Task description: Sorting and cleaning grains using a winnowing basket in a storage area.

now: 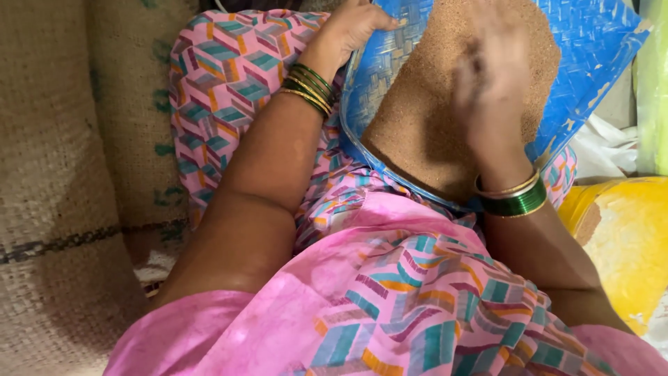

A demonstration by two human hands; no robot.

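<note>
Blur hides the right hand [490, 90] over the grain [431, 111], its fingers' state unreadable; left hand [348, 31], fingers curled, grips the blue tray's [591, 49] rim on her lap.

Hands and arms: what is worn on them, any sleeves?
Both forearms are bare, no sleeves visible. The left hand has a stack of thin green and gold bangles at the wrist; the right hand, blurred, has a broad green bangle beside a thin gold one.
</note>
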